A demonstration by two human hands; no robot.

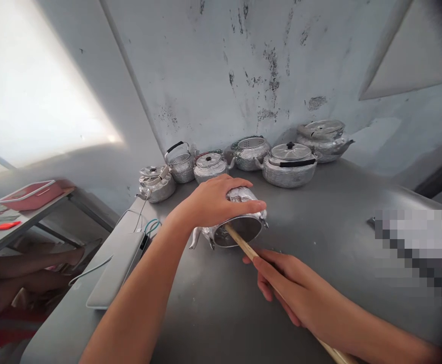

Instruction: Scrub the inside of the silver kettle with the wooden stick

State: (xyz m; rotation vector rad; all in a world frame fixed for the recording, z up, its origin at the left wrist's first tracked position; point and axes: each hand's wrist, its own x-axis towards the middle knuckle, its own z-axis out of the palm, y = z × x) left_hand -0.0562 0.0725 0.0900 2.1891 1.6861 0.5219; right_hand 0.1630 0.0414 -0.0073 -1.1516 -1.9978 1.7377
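A small aluminium kettle body (pixel 239 230) lies tipped on its side on the grey metal table (pixel 338 212), its open mouth facing me and its spout at the lower left. My left hand (pixel 215 199) grips it from above, fingers wrapped over its side. My right hand (pixel 293 285) holds a long wooden stick (pixel 244 245) whose far end reaches into the kettle's mouth.
Several finished aluminium kettles (pixel 289 164) stand in a row at the table's back edge along the stained wall. A closed laptop (pixel 117 270) with cables lies at the table's left. Further left, a side table carries a pink tray (pixel 31 194); a person's legs (pixel 27 268) show below it.
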